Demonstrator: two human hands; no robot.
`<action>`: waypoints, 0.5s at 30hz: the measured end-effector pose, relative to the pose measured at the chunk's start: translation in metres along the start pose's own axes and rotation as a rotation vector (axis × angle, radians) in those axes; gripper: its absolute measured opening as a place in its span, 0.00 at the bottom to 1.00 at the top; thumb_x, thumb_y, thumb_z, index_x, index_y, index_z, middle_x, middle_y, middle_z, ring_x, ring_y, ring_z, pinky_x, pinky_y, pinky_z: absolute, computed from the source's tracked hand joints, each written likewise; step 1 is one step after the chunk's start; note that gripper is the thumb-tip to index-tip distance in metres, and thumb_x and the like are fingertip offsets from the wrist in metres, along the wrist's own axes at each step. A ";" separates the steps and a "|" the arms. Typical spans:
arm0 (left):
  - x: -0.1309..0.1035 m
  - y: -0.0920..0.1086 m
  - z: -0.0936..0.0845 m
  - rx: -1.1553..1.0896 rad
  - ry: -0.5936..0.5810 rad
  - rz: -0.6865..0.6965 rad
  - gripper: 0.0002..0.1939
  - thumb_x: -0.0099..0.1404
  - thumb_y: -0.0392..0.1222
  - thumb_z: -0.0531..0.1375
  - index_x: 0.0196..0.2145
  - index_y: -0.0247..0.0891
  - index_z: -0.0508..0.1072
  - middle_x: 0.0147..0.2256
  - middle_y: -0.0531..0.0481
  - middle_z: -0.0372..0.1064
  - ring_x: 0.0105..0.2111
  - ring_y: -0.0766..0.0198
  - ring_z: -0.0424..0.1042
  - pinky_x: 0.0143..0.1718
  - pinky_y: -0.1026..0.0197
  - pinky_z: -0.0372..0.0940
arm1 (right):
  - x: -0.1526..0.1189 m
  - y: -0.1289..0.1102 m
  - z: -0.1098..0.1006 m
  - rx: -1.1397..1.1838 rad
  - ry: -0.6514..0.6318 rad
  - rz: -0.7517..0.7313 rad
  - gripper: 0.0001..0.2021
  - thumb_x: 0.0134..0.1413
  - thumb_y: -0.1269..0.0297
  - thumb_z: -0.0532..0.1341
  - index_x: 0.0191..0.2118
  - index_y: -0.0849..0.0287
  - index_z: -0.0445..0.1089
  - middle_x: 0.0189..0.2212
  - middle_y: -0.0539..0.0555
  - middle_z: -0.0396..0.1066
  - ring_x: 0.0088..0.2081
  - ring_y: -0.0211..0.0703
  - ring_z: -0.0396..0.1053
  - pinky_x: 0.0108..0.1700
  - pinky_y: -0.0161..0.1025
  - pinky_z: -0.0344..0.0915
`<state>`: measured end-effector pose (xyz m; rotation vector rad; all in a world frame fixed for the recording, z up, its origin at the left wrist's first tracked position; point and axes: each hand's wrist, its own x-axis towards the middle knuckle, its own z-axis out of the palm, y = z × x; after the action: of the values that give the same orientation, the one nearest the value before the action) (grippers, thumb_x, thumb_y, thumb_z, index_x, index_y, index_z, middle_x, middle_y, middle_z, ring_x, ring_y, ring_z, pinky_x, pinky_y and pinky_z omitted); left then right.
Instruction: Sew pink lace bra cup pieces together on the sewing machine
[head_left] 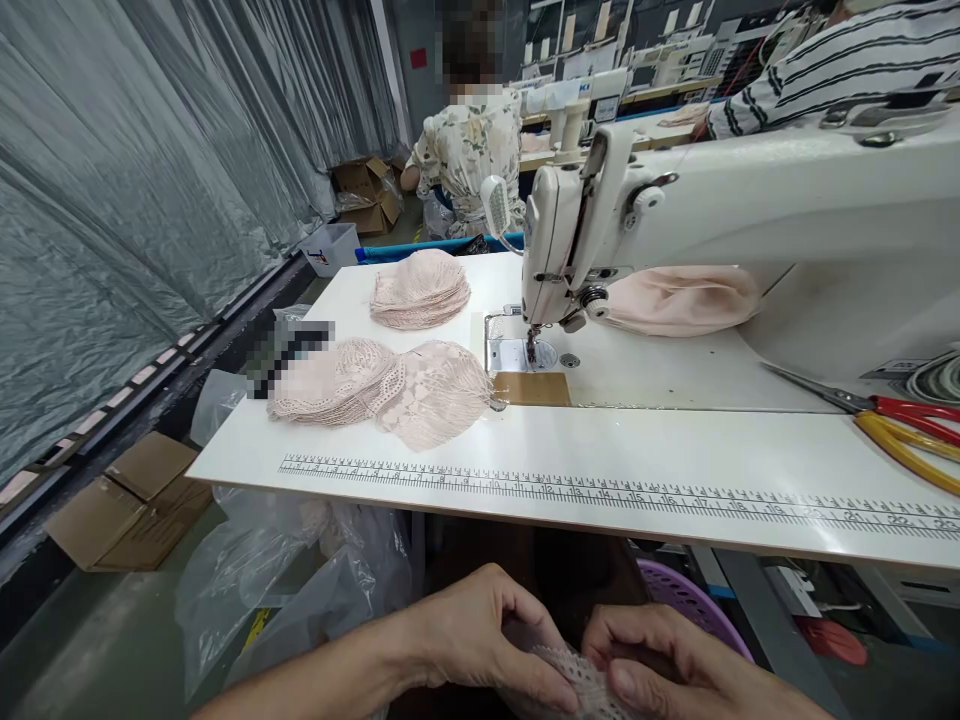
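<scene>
Low in the view, in front of the table's edge, my left hand (pixel 499 640) and my right hand (pixel 664 660) both pinch a pale pink piece of lace (pixel 577 680). Its lower part runs out of the picture. Above them on the table lie a stack of pink lace pieces (pixel 330 385) and a single lace piece (pixel 435 395) whose edge reaches toward the sewing machine's needle plate. Another pile of lace pieces (pixel 420 290) rests farther back. The white sewing machine (pixel 570 240) stands to the right, its presser foot over the plate.
Scissors with red and yellow handles (pixel 907 420) lie at the table's right. Pink fabric (pixel 682 300) sits beneath the machine arm. A ruler scale (pixel 600 495) runs along the front edge. Below are a purple basket (pixel 690 600) and a cardboard box (pixel 127 505). Two people work beyond.
</scene>
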<state>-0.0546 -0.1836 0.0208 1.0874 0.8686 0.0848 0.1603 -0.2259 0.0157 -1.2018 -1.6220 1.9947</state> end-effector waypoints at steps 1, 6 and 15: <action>0.000 0.000 0.000 0.013 0.001 -0.002 0.15 0.43 0.44 0.70 0.28 0.32 0.79 0.19 0.57 0.62 0.21 0.73 0.57 0.25 0.70 0.56 | 0.001 0.000 0.001 0.016 -0.004 -0.006 0.23 0.53 0.38 0.55 0.34 0.57 0.68 0.26 0.46 0.56 0.28 0.36 0.53 0.29 0.32 0.51; 0.001 0.001 0.000 0.031 0.016 -0.014 0.17 0.42 0.46 0.71 0.29 0.32 0.79 0.19 0.57 0.61 0.22 0.73 0.56 0.24 0.70 0.54 | 0.006 0.002 0.006 0.026 0.059 0.045 0.19 0.47 0.45 0.63 0.28 0.59 0.65 0.24 0.46 0.58 0.27 0.35 0.54 0.28 0.32 0.50; -0.006 -0.001 -0.011 0.015 -0.089 -0.067 0.26 0.31 0.50 0.74 0.30 0.35 0.79 0.22 0.56 0.65 0.25 0.71 0.59 0.28 0.69 0.57 | 0.011 0.009 0.005 0.115 0.022 0.073 0.23 0.47 0.41 0.62 0.25 0.59 0.62 0.21 0.44 0.54 0.24 0.33 0.49 0.25 0.31 0.46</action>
<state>-0.0657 -0.1791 0.0209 1.0668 0.8259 -0.0263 0.1526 -0.2241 0.0027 -1.2521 -1.4507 2.0804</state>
